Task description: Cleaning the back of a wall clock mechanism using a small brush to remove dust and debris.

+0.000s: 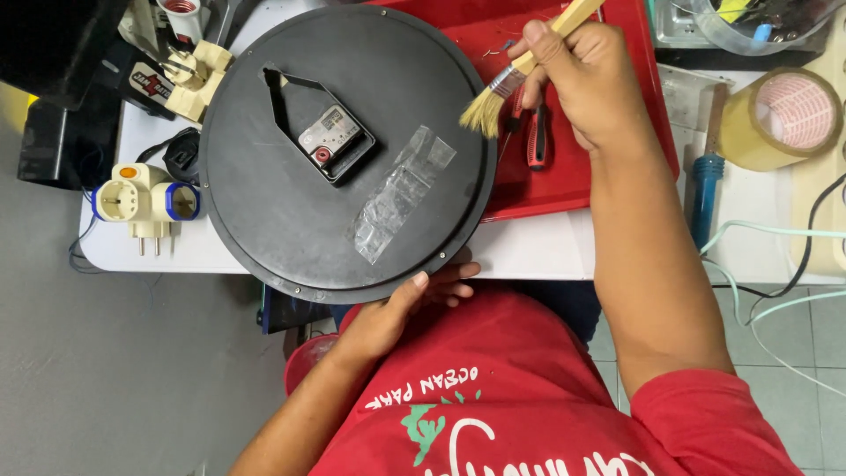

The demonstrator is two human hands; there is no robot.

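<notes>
Round black clock point(291, 194) lay face down on white table point(529, 251), partly over red tray point(564, 189). Mechanism point(335, 143) near centre, clear tape strip point(401, 194) beside it. Left hand point(407, 308) gripped clock's near rim, thumb on top. Right hand point(586, 79) closed round wooden-handled brush point(511, 79), bristles just at clock's far-right edge. Screwdriver point(536, 137) on tray under hand. Tape roll point(784, 116) w/ blue-handled tool point(702, 194) at right.

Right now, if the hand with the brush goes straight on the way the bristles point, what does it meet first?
Probably the black clock back: the right hand aims the brush at its rim. Height above it is unclear.
</notes>
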